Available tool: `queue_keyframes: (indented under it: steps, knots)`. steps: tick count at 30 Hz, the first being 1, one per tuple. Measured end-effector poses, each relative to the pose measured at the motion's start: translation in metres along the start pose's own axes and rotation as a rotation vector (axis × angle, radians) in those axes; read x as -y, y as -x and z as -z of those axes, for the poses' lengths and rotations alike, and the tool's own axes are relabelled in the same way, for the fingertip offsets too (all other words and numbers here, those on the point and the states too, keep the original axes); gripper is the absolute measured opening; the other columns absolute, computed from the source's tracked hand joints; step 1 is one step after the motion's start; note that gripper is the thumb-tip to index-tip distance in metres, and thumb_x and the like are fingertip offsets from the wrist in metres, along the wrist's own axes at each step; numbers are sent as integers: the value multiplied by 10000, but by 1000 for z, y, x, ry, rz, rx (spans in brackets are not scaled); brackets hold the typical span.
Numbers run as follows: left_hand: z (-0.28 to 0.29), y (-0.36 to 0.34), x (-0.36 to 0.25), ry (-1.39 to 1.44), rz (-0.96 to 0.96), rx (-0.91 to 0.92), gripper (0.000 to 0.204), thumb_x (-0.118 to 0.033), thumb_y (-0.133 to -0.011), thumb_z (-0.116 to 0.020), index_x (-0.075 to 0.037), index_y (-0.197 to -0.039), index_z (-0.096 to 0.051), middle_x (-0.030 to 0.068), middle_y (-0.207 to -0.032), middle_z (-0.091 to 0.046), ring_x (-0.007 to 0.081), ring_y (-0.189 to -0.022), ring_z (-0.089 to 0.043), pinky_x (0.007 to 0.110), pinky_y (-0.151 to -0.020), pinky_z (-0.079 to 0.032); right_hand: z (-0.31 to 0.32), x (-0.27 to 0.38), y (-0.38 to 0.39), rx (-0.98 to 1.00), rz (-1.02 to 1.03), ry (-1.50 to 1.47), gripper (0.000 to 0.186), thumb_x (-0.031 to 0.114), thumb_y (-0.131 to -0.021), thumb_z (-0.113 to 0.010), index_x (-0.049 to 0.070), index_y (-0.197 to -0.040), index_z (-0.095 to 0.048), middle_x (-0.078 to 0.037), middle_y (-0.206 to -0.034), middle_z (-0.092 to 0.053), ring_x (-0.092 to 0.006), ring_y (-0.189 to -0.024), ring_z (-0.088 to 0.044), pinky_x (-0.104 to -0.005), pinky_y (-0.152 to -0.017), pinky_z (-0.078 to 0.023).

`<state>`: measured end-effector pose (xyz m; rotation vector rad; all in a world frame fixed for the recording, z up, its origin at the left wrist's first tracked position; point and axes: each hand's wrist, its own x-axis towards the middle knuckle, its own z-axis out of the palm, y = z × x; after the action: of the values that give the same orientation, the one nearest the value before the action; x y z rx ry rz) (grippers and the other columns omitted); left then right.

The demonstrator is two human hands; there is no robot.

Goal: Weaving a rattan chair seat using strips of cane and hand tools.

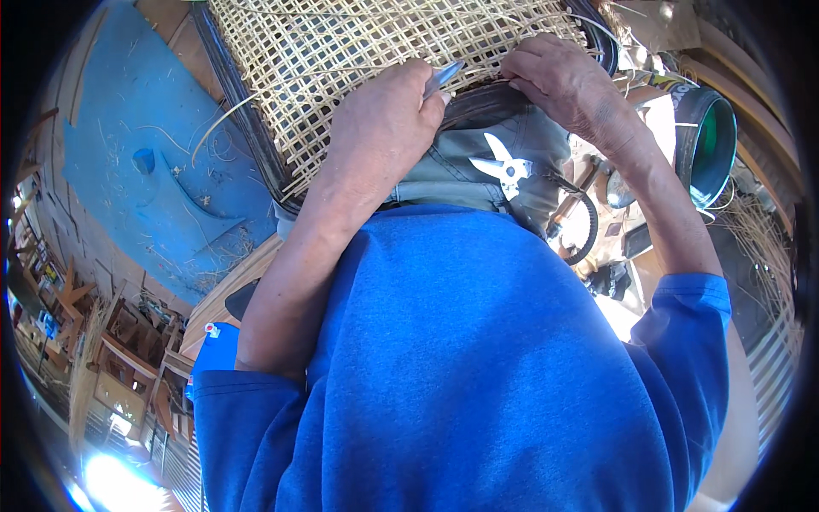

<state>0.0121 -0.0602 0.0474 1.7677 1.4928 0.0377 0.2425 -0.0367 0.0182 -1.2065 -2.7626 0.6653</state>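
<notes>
We see the left hand (386,118) clenched around a tapered blue-gray tool (444,78) at the near edge of a woven cane panel (316,55), which sits in a dark frame (245,111) before the blue shirt (469,341). The right hand (565,81) curls its fingers over that edge; we cannot tell whether it grasps a strand. We spot 1 pair of pruning shears (510,171), its 2 blades parted, on gray-green fabric (444,177).

Left hand (384,121) curls fist-like; right hand (563,84) arches, loosely curled (both forearms (288,277) bare)
</notes>
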Motion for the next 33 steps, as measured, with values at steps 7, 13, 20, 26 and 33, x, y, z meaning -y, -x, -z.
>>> queue_keyframes:
  steps: [7,13,20,26,33]
  knots:
    - [-3,-17,-12,-128,-161,-57,208,-198,-830,-558,-14,-908,-612,166,-817,-642,336,-760,-642,439,-724,-509,2,2,-2,67,-34,67,176,111,-813,-599,54,-980,-603,-82,-940,-580,-260,-921,-572,-362,-804,-469]
    - [-10,-37,-25,-110,-185,84,228,-225,-821,-571,-26,-904,-647,176,-793,-646,348,-777,-636,440,-725,-498,-4,-1,7,52,-31,145,226,105,-800,-569,86,-1023,-607,-81,-1018,-561,-260,-1010,-541,-363,-880,-445]
    - [-11,-46,-27,-95,-76,187,236,-257,-802,-615,-67,-930,-674,185,-814,-651,333,-771,-634,415,-727,-487,-14,4,9,-79,-1,259,286,96,-743,-573,123,-1026,-611,-64,-1034,-562,-259,-1052,-525,-353,-922,-424]
    - [-19,-53,-24,-2,-123,150,234,-248,-778,-609,-47,-877,-679,180,-818,-656,339,-808,-645,426,-737,-510,-3,6,7,-35,-112,16,248,75,-748,-606,120,-992,-618,-56,-983,-582,-248,-1029,-536,-358,-911,-423]
    - [16,-44,-9,148,-84,238,263,-263,-792,-602,-18,-872,-656,193,-779,-635,334,-727,-628,416,-675,-480,32,31,12,-216,-309,-195,190,110,-862,-592,38,-1038,-610,-98,-924,-615,-261,-794,-614,-326,-672,-480]
